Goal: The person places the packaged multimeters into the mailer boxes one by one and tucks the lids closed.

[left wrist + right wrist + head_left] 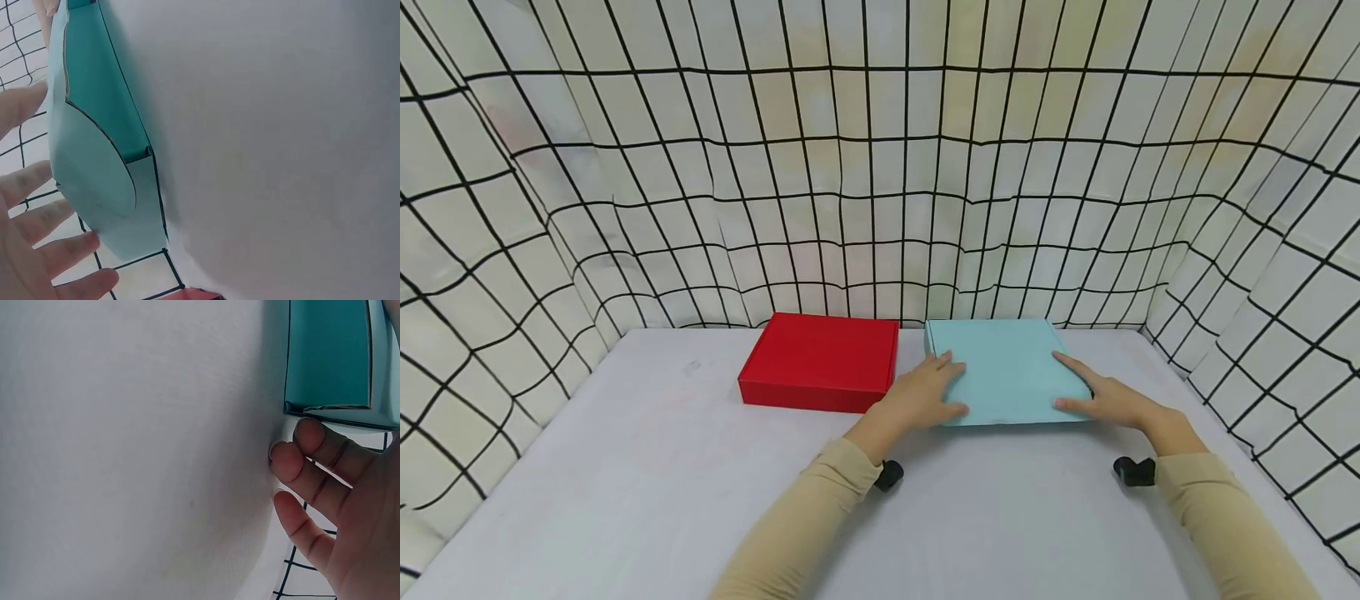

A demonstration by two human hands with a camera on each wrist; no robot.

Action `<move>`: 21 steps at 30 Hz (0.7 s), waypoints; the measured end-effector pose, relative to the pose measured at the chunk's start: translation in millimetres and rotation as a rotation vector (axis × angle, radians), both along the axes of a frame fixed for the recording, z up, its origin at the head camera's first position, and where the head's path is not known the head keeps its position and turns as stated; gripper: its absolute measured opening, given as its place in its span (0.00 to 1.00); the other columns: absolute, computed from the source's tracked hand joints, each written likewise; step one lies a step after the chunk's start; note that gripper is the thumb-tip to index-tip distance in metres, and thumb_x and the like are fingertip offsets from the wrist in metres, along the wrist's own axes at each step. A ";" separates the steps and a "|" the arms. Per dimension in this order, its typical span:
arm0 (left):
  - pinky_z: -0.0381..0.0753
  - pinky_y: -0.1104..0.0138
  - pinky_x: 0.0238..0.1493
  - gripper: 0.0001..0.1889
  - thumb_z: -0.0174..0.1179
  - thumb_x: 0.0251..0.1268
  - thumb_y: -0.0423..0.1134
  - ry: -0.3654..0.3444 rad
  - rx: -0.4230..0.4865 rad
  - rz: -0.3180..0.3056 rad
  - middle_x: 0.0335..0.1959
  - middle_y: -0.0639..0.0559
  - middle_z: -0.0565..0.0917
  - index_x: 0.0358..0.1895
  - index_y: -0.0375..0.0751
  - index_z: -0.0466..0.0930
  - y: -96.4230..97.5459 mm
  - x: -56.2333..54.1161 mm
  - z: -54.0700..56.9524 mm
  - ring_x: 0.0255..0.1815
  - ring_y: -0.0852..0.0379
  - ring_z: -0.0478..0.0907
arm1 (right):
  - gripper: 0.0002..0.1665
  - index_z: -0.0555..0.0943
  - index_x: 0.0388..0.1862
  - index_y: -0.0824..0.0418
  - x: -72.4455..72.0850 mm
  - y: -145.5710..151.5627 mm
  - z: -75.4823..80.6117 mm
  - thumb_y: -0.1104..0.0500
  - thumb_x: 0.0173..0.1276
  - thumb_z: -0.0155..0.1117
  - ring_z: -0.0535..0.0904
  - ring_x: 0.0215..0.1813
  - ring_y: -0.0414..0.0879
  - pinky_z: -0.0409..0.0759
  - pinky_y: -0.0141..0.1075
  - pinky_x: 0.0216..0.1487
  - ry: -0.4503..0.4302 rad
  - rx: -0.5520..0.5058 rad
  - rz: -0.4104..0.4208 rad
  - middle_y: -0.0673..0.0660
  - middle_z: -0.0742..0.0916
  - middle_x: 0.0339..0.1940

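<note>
A light blue cardboard box point(1009, 367) lies flat at the back of the white table, lid on top. At its left side my left hand point(917, 396) rests with fingers spread over the lid's left edge. On the opposite side my right hand point(1116, 402) touches the box's right edge, thumb and index finger reaching onto the lid. The left wrist view shows a curved flap on the light blue box point(94, 162) and loosely extended left fingers point(72, 253). In the right wrist view, several right fingers point(290, 464) lie loosely beside the box's end, near the tabletop.
Left of the light blue box is a closed red box point(827, 354), a small gap away. A white backdrop with black grid netting point(880, 175) rises behind and along both sides of the white table point(647, 475). Black wrist devices point(1133, 472) sit under both forearms.
</note>
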State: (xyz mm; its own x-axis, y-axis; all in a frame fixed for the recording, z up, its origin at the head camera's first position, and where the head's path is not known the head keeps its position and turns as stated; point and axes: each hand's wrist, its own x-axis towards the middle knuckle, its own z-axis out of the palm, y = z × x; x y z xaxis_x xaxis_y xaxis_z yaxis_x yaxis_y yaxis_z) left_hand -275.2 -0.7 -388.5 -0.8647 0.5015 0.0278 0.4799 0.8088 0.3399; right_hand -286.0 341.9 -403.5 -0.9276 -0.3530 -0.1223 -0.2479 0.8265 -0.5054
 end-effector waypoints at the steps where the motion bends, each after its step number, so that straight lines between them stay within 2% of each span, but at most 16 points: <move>1: 0.73 0.47 0.67 0.37 0.65 0.69 0.52 -0.001 0.023 0.004 0.82 0.48 0.59 0.79 0.49 0.65 -1.1 0.8 -0.3 0.80 0.45 0.57 | 0.56 0.44 0.86 0.53 -0.1 0.3 -0.1 0.35 0.73 0.62 0.59 0.72 0.83 0.63 0.73 0.64 0.000 0.000 0.001 0.83 0.58 0.76; 4: 0.71 0.51 0.69 0.36 0.64 0.71 0.50 -0.018 0.105 0.022 0.81 0.47 0.61 0.79 0.48 0.65 -4.2 2.6 -1.6 0.79 0.48 0.60 | 0.56 0.44 0.86 0.53 0.2 0.2 0.3 0.36 0.73 0.62 0.59 0.72 0.83 0.63 0.73 0.64 -0.002 -0.002 0.006 0.83 0.58 0.76; 7: 0.71 0.52 0.69 0.34 0.64 0.71 0.46 -0.047 0.198 0.065 0.78 0.46 0.65 0.78 0.46 0.66 -7.3 6.0 -2.0 0.76 0.48 0.64 | 0.56 0.44 0.86 0.53 0.4 0.2 0.5 0.36 0.73 0.62 0.59 0.72 0.83 0.63 0.73 0.64 -0.003 -0.002 0.007 0.83 0.57 0.77; 11: 0.81 0.52 0.60 0.33 0.66 0.70 0.44 -0.059 0.260 0.158 0.73 0.45 0.73 0.76 0.44 0.69 -12.0 13.8 0.2 0.70 0.46 0.72 | 0.56 0.44 0.86 0.52 1.0 0.2 1.6 0.36 0.73 0.62 0.59 0.72 0.82 0.63 0.73 0.64 -0.001 -0.003 0.008 0.83 0.58 0.76; 13: 0.85 0.54 0.51 0.32 0.67 0.68 0.42 -0.053 0.260 0.196 0.68 0.44 0.77 0.73 0.42 0.71 -15.3 18.0 1.6 0.63 0.46 0.77 | 0.56 0.45 0.86 0.52 1.2 0.1 2.0 0.35 0.73 0.62 0.59 0.72 0.82 0.63 0.73 0.65 -0.002 -0.003 0.005 0.83 0.58 0.77; 16: 0.87 0.59 0.38 0.29 0.69 0.65 0.41 -0.064 0.259 0.221 0.58 0.43 0.83 0.69 0.41 0.75 -20.6 23.4 2.9 0.47 0.49 0.84 | 0.56 0.44 0.86 0.52 2.0 -0.3 3.5 0.35 0.73 0.62 0.59 0.72 0.82 0.63 0.73 0.64 -0.004 -0.002 0.003 0.83 0.57 0.77; 19: 0.83 0.64 0.29 0.26 0.70 0.63 0.39 -0.096 0.260 0.225 0.46 0.44 0.86 0.64 0.40 0.77 -26.3 28.0 2.8 0.32 0.53 0.82 | 0.56 0.44 0.86 0.52 2.4 -1.2 4.6 0.35 0.72 0.62 0.58 0.73 0.82 0.62 0.73 0.65 -0.010 0.001 -0.003 0.82 0.57 0.77; 21: 0.82 0.65 0.28 0.25 0.70 0.63 0.38 -0.116 0.262 0.224 0.42 0.45 0.86 0.63 0.40 0.77 -29.2 30.1 2.2 0.27 0.55 0.80 | 0.56 0.44 0.86 0.53 2.5 -1.7 5.2 0.36 0.73 0.63 0.58 0.72 0.83 0.63 0.73 0.64 -0.011 0.002 -0.002 0.82 0.57 0.77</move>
